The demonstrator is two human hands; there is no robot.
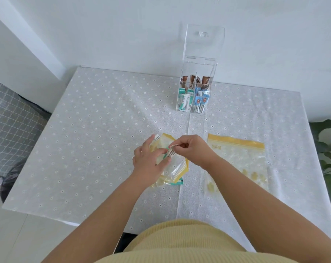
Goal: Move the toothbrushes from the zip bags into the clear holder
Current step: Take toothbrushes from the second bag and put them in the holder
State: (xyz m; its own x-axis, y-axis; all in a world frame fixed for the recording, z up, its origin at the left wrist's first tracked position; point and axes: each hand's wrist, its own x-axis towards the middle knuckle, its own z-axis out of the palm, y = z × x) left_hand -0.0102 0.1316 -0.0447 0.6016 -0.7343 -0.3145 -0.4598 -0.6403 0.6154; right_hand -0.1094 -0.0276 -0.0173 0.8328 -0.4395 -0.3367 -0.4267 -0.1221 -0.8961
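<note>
The left hand (148, 160) presses the crumpled zip bag (172, 168) down, probably to keep it steady, while the right hand (189, 149) pinches one wrapped toothbrush (171, 151) at the bag's mouth. The clear holder (196, 92), lid up, waits far on the dotted tablecloth (104, 120), near a white wall (104, 35). A flat bag (238, 160) lies right.

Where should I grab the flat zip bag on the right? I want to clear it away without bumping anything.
Judging by how it lies, pinch the yellow zip strip along the far edge of the flat zip bag, reaching over with the right hand. That strip looks the stiffest part; the bag lies flat on the tablecloth, apart from the other bag and holder.
</note>
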